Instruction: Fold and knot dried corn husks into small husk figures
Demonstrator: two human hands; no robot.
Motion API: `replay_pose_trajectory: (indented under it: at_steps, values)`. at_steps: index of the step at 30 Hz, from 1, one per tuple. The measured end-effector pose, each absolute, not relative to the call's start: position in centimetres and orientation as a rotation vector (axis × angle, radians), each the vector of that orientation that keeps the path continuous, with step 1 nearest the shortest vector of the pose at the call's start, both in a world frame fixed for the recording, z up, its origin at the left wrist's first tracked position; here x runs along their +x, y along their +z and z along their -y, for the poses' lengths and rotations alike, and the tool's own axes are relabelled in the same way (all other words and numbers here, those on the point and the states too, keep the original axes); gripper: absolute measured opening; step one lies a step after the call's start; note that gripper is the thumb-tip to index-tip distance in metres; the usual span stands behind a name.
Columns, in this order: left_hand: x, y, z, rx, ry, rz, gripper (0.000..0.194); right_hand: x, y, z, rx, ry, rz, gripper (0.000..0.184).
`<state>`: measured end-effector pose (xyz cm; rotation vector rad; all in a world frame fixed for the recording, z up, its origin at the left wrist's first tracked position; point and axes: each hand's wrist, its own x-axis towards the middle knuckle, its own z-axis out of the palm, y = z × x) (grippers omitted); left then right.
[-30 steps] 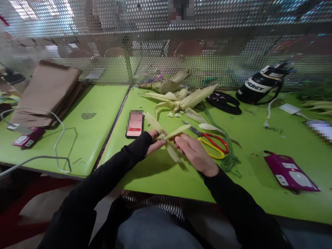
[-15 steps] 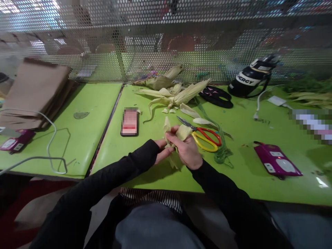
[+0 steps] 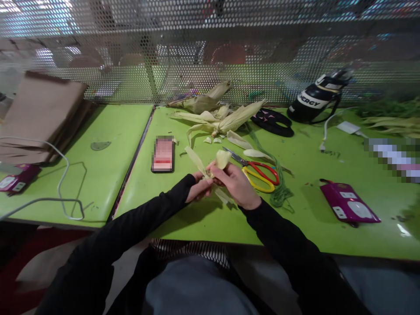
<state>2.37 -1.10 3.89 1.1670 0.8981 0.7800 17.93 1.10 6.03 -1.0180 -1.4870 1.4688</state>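
Both my hands meet just above the green table [image 3: 210, 218], near its front edge. My left hand [image 3: 199, 188] pinches a bundle of pale corn husk strips [image 3: 205, 168]; one strip sticks out to the upper left. My right hand [image 3: 236, 183] is closed over the same husk strips, folding a piece [image 3: 222, 158] at their top. Red and yellow scissors [image 3: 259, 173] lie shut on the table just right of my right hand. A phone [image 3: 163, 154] lies flat to the left of my left hand.
A pile of corn husks [image 3: 219, 116] sits at the back by the perforated metal screen [image 3: 210, 57]. Green string [image 3: 278, 192] trails beside the scissors. A magenta box [image 3: 349, 208] lies at right, another [image 3: 16, 177] at left with a grey cable [image 3: 62, 183]. Brown paper bags [image 3: 39, 113] are stacked far left.
My right hand has come from the right onto the husk bundle and folded the top strip down. The long strip now points up-left. The camera view shifted slightly.
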Motion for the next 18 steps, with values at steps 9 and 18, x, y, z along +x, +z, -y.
replay_pose_trajectory:
  at_steps: [9, 18]
  values:
    - [1.5, 3.3, -0.5, 0.933, 0.546, -0.684, 0.036, 17.9, 6.0, -1.1, -1.105, 1.381, 1.620, 0.040]
    - [1.9, 5.0, 0.9, 0.975, 0.626, -0.815, 0.037, 17.8, 5.8, -0.8, -1.099, 1.354, 1.567, 0.043]
